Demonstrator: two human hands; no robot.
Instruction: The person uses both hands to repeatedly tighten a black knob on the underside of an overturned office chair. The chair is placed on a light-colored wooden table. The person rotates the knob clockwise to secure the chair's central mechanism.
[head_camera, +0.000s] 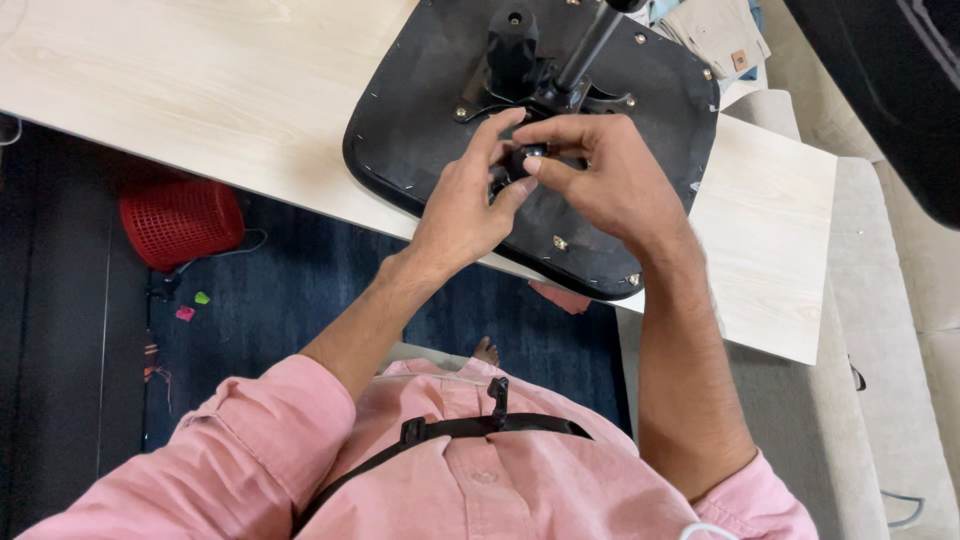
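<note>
Your left hand (468, 205) and right hand (600, 175) pinch one small black knob (527, 158) between their fingertips, at the middle of the upturned black padded chair seat (420, 110) lying on the pale wooden tabletop (200, 90).

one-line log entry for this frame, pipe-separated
left hand: fingers on small black knob | right hand: pinching same knob | black seat underside: upturned on light wooden table | red basket: on floor
</note>
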